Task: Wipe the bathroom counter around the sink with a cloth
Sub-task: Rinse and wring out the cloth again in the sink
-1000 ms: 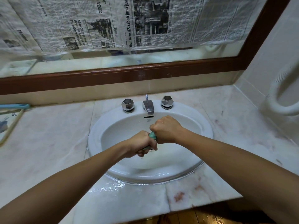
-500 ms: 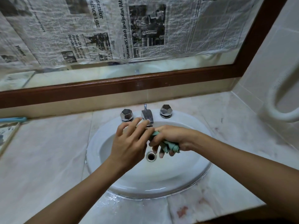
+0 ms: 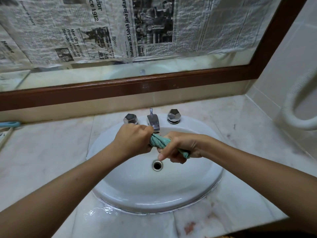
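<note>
Okay, I have both hands up over the sink [image 3: 145,186], right above the drain [image 3: 157,165]. Left hand [image 3: 133,140] is balled into a fist around one end of the green cloth [image 3: 158,141], fingers curled hard round it. Right hand [image 3: 181,146] grips the other end, thumb and fingers wrapped on, with one finger reaching lower than the rest, its tip just above the drain from where I'm watching.

The cloth runs between the two fists as a twisted rope, held in the air over the basin, behind the drain and just in front of the chrome spout [image 3: 153,121]. A short tail pokes out of the right fist on the side away from the drain.

Behind the drain, the spout has a faceted knob [image 3: 130,118] on the left hand's side and another knob [image 3: 174,116] on the right hand's side. Nearer me than the drain, past the sink rim, I see a shiny puddle [image 3: 99,213] on the marble bench [image 3: 42,152], and a reddish stain [image 3: 189,227] close to the bench edge. Farther behind the drain, a brown-framed mirror [image 3: 120,91] carries newspaper sheets [image 3: 197,28].
</note>
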{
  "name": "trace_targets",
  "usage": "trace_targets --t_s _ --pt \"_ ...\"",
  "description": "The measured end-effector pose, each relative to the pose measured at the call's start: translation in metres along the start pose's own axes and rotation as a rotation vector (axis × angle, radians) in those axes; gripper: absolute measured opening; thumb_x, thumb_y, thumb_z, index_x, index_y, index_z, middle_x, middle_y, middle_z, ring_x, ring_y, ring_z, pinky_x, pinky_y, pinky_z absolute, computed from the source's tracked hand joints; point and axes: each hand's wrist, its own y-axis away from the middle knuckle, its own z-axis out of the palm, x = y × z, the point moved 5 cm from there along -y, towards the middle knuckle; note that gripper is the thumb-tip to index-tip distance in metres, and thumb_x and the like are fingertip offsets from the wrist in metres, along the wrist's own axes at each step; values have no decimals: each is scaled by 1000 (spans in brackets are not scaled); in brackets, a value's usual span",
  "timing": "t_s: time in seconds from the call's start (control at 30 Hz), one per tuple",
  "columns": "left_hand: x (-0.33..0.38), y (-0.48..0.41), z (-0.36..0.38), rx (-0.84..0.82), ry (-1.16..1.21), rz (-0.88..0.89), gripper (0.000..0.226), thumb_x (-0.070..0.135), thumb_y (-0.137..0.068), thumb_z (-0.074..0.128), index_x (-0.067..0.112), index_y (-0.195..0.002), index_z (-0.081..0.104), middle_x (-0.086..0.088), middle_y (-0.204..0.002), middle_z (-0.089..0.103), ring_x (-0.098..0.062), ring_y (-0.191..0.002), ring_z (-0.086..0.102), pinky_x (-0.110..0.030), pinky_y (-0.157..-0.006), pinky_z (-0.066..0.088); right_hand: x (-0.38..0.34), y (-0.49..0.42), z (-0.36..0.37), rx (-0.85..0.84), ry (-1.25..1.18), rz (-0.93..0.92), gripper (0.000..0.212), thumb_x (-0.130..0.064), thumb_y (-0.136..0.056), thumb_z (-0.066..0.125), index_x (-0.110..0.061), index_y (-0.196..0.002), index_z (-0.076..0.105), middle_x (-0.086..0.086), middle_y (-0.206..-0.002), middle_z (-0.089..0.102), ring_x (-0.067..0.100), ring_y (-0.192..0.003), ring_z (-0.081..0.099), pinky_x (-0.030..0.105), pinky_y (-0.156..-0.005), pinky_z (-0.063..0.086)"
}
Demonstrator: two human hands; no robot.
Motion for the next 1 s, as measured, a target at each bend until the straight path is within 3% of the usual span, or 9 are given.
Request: trace_targets --t_s 0.07,0.17,0.23,0.3,0.47,0.53,0.67,0.8,1.0 --pt "-1 -6 6 -141 -53 -3 31 19 -36 78 10 -52 53 -3 -41 52 -25 -27 42 -18 -40 28 2 -5 -5 150 148 -29 42 -2 -71 76 -20 -50 44 2 -44 35 17 -40 32 21 -42 24" --pt "1 -11 13 -290 -85 -127 20 24 -66 67 14 -65 49 -3 -56 49 -29 -47 42 -25 -47 35 0 -17 -19 440 432 -10 29 -1 -71 73 -12 -61 48 -1 -44 44 15 -35 38 16 -36 31" --pt "3 -9 23 -432 48 -293 15 21 -79 54 13 -70 46 -3 -63 43 -29 -59 43 -28 -54 34 -4 -20 -25 605 706 -16 14 -2 -72 60 -12 -66 52 2 -55 50 19 -43 46 19 -37 34" --pt "5 -2 39 -544 304 -458 20 14 -78 54 11 -61 42 -3 -58 40 -25 -55 42 -27 -50 31 -5 -24 -26 677 885 -65 16 -2 -70 53 -15 -63 51 1 -60 48 23 -55 47 23 -40 28" --pt "12 22 78 -610 985 -898 38 0 -68 62 16 -50 31 2 -42 27 -17 -44 20 -26 -47 14 1 -45 -28 698 1182 -232 12 -12 -70 62 -21 -75 56 -3 -59 33 28 -67 44 27 -56 30" --pt "19 29 87 -656 1132 -1002 38 -4 -70 60 16 -52 32 -2 -44 27 -16 -42 18 -23 -46 14 5 -53 -30 697 1243 -298 10 -16 -70 65 -16 -79 60 0 -60 39 30 -66 45 29 -59 29" --pt "29 35 94 -713 1298 -1120 38 -6 -71 56 16 -51 32 -2 -43 27 -14 -38 19 -19 -45 16 8 -68 -33 711 1352 -408 16 -14 -61 70 -10 -73 61 12 -63 61 35 -57 56 30 -54 28" --pt "38 38 99 -758 1365 -1155 39 -4 -70 55 17 -48 30 -1 -41 27 -14 -37 19 -18 -46 16 14 -74 -35 670 1374 -435 33 -16 -34 80 -12 -52 52 5 -40 48 27 -29 42 20 -47 21" --pt "54 43 103 -918 1558 -1190 38 0 -75 49 20 -51 27 2 -42 22 -11 -35 15 -19 -44 11 21 -74 -34 617 1353 -481 37 -17 -32 82 -11 -52 52 5 -40 50 27 -28 42 19 -46 22"
